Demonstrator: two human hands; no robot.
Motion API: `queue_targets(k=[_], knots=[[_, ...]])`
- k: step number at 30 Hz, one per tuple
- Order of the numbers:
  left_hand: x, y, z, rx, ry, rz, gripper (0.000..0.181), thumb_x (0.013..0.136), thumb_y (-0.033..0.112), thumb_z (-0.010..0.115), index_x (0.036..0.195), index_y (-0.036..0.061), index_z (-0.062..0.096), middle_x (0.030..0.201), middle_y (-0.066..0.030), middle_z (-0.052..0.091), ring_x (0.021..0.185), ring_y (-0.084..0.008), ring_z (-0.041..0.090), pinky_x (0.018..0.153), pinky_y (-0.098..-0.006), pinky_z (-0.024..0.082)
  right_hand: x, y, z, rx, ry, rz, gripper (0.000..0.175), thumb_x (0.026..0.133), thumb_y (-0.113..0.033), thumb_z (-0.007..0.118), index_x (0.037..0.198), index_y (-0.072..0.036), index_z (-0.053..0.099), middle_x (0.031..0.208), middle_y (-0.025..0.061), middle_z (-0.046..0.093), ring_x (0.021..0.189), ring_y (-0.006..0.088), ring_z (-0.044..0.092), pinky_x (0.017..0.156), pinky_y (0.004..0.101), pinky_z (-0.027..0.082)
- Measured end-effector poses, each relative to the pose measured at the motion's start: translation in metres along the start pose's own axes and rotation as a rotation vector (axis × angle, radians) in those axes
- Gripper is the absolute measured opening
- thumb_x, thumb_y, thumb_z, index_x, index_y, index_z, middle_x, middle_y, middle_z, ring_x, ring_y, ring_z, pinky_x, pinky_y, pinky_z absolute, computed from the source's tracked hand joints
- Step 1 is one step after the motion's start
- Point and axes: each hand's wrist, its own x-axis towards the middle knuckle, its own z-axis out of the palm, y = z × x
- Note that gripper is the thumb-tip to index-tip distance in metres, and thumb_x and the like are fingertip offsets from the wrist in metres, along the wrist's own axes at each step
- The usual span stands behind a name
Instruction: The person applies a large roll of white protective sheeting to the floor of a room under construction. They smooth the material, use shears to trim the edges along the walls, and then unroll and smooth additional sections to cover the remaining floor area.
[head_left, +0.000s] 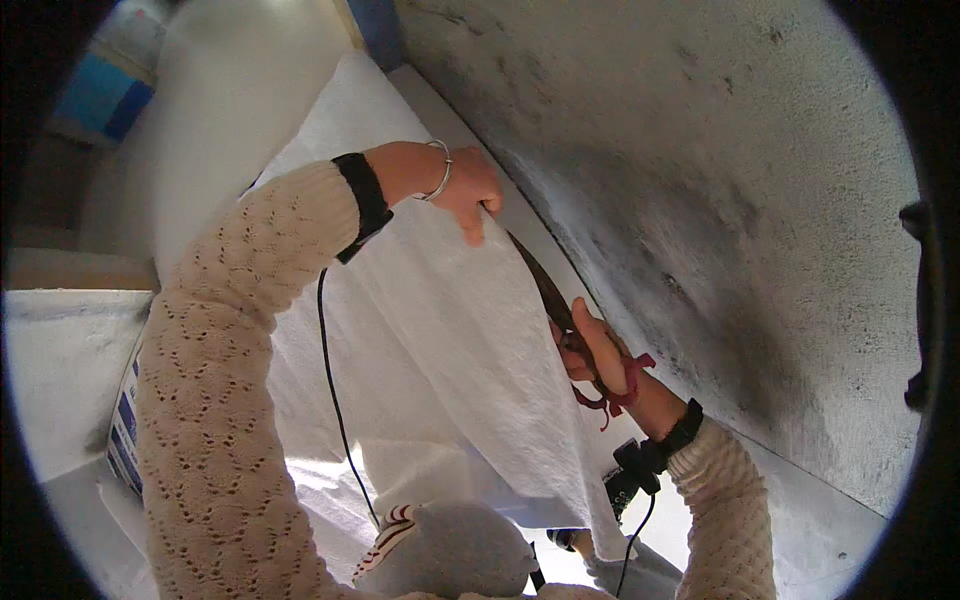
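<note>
White fleecy fabric (420, 322) hangs and spreads in front of me, its right edge running down toward my lap. At the upper part of that edge, my left hand (472, 187) pinches the cloth between thumb and fingers. Dark metal fabric scissors (544, 285) lie along the edge, their blades pointing up toward my left hand and partly covered by the cloth. Around their handles, which have dark red cloth strips (637, 371) tied on, my right hand (604, 352) is closed. How far the blades are apart is hidden.
A stained, rough wall (697, 202) rises close on the right, above a pale ledge (442, 112). A large whitish bulk (225, 90) stands at the upper left. Black cables (330, 382) hang from both wrist straps. A blue-striped printed package (126, 427) sits at the left.
</note>
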Motion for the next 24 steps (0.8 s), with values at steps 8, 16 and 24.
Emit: queue_targets(k=[8, 16, 24], knots=[[-0.041, -0.069, -0.006, 0.124, -0.031, -0.293, 0.048, 0.065, 0.048, 0.075, 0.096, 0.0116, 0.072, 0.095, -0.0042, 0.07, 0.089, -0.022, 0.064, 0.08, -0.035, 0.047, 0.001, 0.008, -0.006, -0.057, 0.019, 0.001, 0.061, 0.092, -0.067, 0.031, 0.088, -0.011, 0.054, 0.058, -0.0075, 0.037, 0.048, 0.0042, 0.03, 0.045, 0.0221, 0.022], [-0.021, -0.063, -0.003, 0.134, -0.017, -0.215, 0.045, 0.064, 0.045, 0.076, 0.097, 0.0146, 0.072, 0.096, -0.0027, 0.07, 0.091, -0.0209, 0.064, 0.082, -0.0333, 0.046, 0.012, 0.004, -0.002, -0.037, -0.125, 0.016, 0.07, 0.086, -0.077, 0.025, 0.09, -0.012, 0.051, 0.064, -0.004, 0.042, 0.054, 0.0072, 0.032, 0.05, 0.0228, 0.026], [-0.028, -0.057, -0.007, 0.034, 0.075, -0.197, 0.044, 0.063, 0.043, 0.077, 0.095, 0.0128, 0.072, 0.095, -0.0036, 0.07, 0.091, -0.0223, 0.064, 0.084, -0.034, 0.045, 0.01, -0.001, 0.002, 0.115, -0.056, 0.041, 0.063, 0.088, -0.071, 0.035, 0.09, -0.011, 0.052, 0.065, -0.004, 0.043, 0.051, 0.0036, 0.033, 0.042, 0.0181, 0.021]])
